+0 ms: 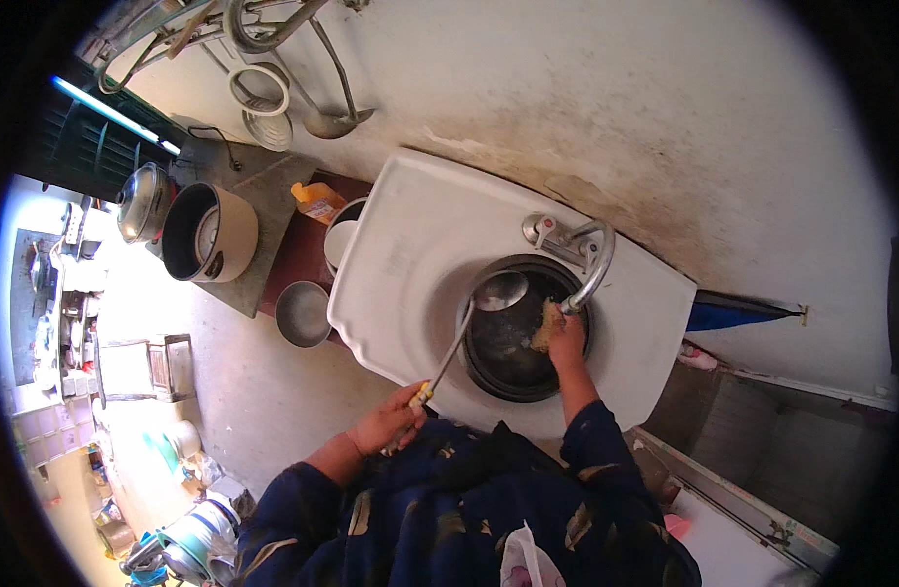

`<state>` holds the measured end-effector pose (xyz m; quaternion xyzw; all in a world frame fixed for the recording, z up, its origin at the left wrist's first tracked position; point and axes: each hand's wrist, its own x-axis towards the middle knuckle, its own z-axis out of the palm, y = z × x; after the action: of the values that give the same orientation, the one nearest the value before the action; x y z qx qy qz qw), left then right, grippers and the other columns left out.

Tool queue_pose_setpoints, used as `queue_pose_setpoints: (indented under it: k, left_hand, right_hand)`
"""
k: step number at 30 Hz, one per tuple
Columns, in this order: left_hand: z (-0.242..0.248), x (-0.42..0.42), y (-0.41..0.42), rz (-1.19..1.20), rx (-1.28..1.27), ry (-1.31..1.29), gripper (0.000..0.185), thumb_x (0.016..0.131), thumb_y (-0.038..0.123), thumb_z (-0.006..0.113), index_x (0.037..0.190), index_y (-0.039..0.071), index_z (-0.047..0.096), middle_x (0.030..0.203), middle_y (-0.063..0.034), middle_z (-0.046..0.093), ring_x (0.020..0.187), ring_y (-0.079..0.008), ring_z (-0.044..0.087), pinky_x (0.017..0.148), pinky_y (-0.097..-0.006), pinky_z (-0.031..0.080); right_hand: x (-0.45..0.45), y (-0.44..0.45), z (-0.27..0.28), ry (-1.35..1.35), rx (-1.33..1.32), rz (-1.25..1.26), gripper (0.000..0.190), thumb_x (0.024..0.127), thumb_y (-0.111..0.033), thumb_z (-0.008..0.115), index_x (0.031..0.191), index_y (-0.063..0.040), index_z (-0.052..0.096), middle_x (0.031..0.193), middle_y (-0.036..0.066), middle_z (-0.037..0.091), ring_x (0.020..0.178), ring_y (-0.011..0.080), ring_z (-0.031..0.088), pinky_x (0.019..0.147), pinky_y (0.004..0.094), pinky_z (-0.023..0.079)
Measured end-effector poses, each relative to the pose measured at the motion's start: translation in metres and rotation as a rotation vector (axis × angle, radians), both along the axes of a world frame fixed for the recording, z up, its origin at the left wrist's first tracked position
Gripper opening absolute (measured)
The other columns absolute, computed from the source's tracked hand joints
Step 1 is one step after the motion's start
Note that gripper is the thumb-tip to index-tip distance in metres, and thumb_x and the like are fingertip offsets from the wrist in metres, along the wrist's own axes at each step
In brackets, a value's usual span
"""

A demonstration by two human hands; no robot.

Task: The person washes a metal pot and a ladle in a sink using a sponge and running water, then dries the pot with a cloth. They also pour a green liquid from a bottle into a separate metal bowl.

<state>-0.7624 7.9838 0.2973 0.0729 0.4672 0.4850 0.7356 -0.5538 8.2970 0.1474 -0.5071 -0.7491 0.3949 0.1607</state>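
Observation:
My left hand [392, 420] is closed around the yellow-and-white handle of a metal ladle [501, 291]. The ladle's bowl is over the left part of a dark, round pan [508, 359] that sits in the white ceramic sink [413, 249]. In my right hand [568, 342] is a tan, rough-looking scrubbing pad [547, 327], held over the pan's right side. The end of the curved metal faucet [602, 264] is right above that hand and hides part of its fingers. Dark liquid appears to lie in the pan.
Left of the sink are a metal bowl [303, 314], a deep pot [229, 231], a lidded pot [143, 202] and an orange packet [317, 201]. Ladles and strainers [259, 89] hang on the wall at the upper left. A white-topped surface [728, 547] is at the lower right.

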Motion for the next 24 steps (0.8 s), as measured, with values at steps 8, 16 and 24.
queue_pose_setpoints:
  k: [8, 16, 24]
  left_hand:
    - [-0.011, -0.008, 0.014, 0.121, -0.081, -0.497, 0.056, 0.095, 0.021, 0.050, 0.146, 0.016, 0.027, 0.083, -0.0023, 0.048, 0.050, -0.0080, 0.041, 0.042, -0.0212, 0.034]
    - [0.001, 0.016, 0.042, -0.039, -0.122, -0.350, 0.058, 0.095, 0.018, 0.050, 0.147, 0.018, 0.024, 0.080, -0.0022, 0.048, 0.050, -0.0090, 0.040, 0.045, -0.0226, 0.036]
    - [0.051, 0.000, 0.031, -0.292, 0.158, 0.897, 0.060, 0.090, 0.020, 0.058, 0.143, 0.013, 0.030, 0.092, -0.0120, 0.059, 0.072, -0.0233, 0.060, 0.068, -0.0367, 0.051]
  right_hand:
    - [-0.014, -0.032, 0.012, 0.409, -0.498, -0.359, 0.022, 0.090, -0.008, 0.055, 0.112, -0.005, 0.057, 0.104, 0.008, 0.060, 0.098, 0.0204, 0.057, 0.089, 0.0350, 0.045]
    - [-0.048, -0.045, 0.084, 0.156, 0.259, 0.056, 0.022, 0.085, 0.000, 0.058, 0.106, -0.004, 0.053, 0.107, 0.017, 0.055, 0.103, 0.0343, 0.055, 0.089, 0.0408, 0.044]
    - [-0.025, -0.077, 0.091, 0.132, 0.177, 0.369, 0.017, 0.081, -0.001, 0.059, 0.098, -0.002, 0.057, 0.098, 0.017, 0.057, 0.095, 0.0358, 0.056, 0.085, 0.0404, 0.045]
